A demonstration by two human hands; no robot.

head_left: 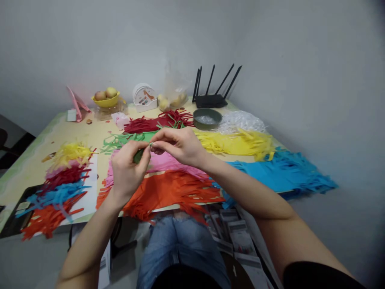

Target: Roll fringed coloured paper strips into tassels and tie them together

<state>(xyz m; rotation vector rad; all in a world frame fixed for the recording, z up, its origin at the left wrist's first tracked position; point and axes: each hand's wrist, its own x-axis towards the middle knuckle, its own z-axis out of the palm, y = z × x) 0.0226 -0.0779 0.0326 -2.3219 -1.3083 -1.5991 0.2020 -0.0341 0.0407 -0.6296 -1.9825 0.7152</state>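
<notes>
My left hand (128, 166) is closed around a small dark green piece (138, 155), apparently paper, mostly hidden by the fingers. At its tip, my right hand (180, 146) pinches, and the fingertips of both hands meet there. Below the hands lie fringed paper sheets: a pink one (164, 161) and an orange one (162, 188). A green fringed sheet (120, 140) lies just behind, partly covered by my hands. To the left is a row of finished-looking tassels: yellow (72, 154), pink, dark red (64, 178), blue (58, 195) and orange (49, 220).
Farther back are a red fringed sheet (159, 121), a grey-green bowl (207, 119), white shredded paper (242, 121) and a black router (211, 100). Yellow (236, 143) and blue (264, 174) sheets lie right. A fruit bowl (106, 100) and pink stand (76, 104) are back left.
</notes>
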